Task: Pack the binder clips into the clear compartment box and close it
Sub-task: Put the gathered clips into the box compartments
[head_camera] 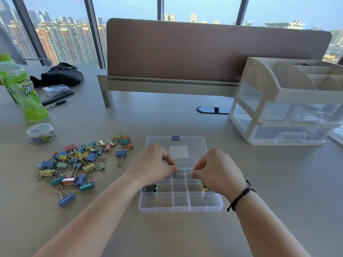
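**Two hands meet over the far row of the compartment box**

Your left hand (152, 164) has its fingers curled tight, thumb and forefinger pinching the wire handle of a binder clip (178, 172) at the far row of the clear compartment box (180, 199). Your right hand (215, 168) mirrors it from the other side, fingertips pinched on what looks like a second wire handle; the clip body there is hidden, so you cannot be sure how much it holds. The two sets of fingertips lie close together, with the clip's handle running left to right between them, pointing from the left hand toward the right.

Directly beneath the fingers sit the far-row cells. Most cells toward you are bare; a dark cluster of clips (149, 188) fills a cell at the left edge, and yellow-and-black ones (205, 187) show at the right edge under your wrist. The lid (176, 145) lies flat and open on the far side, latch at its far edge.

The loose pile of coloured clips (81, 160) lies well to the left, so your left hand is the nearer one for the next pick. Most of the packing appears still ahead, with closing to come last.

A tub of paper clips (41, 133) and a green bottle (22, 89) stand far left; a drawer organiser (285, 101) far right.
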`<state>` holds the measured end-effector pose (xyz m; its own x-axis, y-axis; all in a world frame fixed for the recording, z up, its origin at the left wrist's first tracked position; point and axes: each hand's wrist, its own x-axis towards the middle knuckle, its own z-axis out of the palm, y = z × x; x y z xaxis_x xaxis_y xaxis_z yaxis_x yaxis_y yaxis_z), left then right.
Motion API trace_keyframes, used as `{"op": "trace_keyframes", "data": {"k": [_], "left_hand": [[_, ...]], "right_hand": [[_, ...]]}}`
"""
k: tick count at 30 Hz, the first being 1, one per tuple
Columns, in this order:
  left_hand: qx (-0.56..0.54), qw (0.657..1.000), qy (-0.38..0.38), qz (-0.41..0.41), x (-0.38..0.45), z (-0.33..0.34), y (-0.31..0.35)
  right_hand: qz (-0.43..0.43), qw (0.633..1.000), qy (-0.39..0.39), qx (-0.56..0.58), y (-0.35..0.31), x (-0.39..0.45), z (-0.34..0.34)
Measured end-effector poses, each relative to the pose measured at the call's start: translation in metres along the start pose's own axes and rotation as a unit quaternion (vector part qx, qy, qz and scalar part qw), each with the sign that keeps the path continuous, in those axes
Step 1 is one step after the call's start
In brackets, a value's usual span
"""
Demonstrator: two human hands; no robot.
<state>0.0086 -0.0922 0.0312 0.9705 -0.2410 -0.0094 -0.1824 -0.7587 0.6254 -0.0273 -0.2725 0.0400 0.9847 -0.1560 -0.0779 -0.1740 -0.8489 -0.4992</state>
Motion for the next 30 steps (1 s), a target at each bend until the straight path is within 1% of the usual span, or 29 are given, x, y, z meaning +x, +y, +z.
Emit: {"op": "trace_keyframes", "data": {"k": [4, 8, 12, 17, 20, 23, 26, 30], "left_hand": [[0.0, 1.0, -0.005, 0.005, 0.0, 0.0, 0.001], [-0.003, 1.0, -0.013, 0.013, -0.002, -0.003, 0.0], [-0.025, 0.999, -0.019, 0.028, -0.003, -0.008, 0.0], [-0.043, 0.997, -0.042, 0.058, -0.004, -0.018, -0.003], [-0.064, 0.993, -0.049, 0.091, -0.007, -0.021, 0.001], [-0.074, 0.99, -0.019, 0.118, -0.01, -0.021, 0.003], [-0.068, 0.99, -0.001, 0.126, -0.011, -0.019, 0.004], [-0.039, 0.992, -0.015, 0.117, -0.011, -0.022, 0.001]], "right_hand": [[-0.006, 1.0, 0.013, -0.018, -0.002, -0.003, 0.0], [-0.023, 1.0, 0.013, -0.001, -0.003, -0.004, -0.004], [-0.048, 0.996, 0.036, 0.063, 0.001, -0.003, -0.02], [-0.122, 0.983, 0.059, 0.124, -0.003, -0.006, -0.022], [-0.116, 0.975, 0.073, 0.176, -0.007, -0.006, -0.012], [-0.096, 0.966, 0.087, 0.225, -0.009, -0.005, -0.005], [-0.095, 0.965, 0.07, 0.234, -0.009, -0.004, -0.004], [-0.12, 0.971, 0.042, 0.203, -0.008, -0.004, -0.002]]}}
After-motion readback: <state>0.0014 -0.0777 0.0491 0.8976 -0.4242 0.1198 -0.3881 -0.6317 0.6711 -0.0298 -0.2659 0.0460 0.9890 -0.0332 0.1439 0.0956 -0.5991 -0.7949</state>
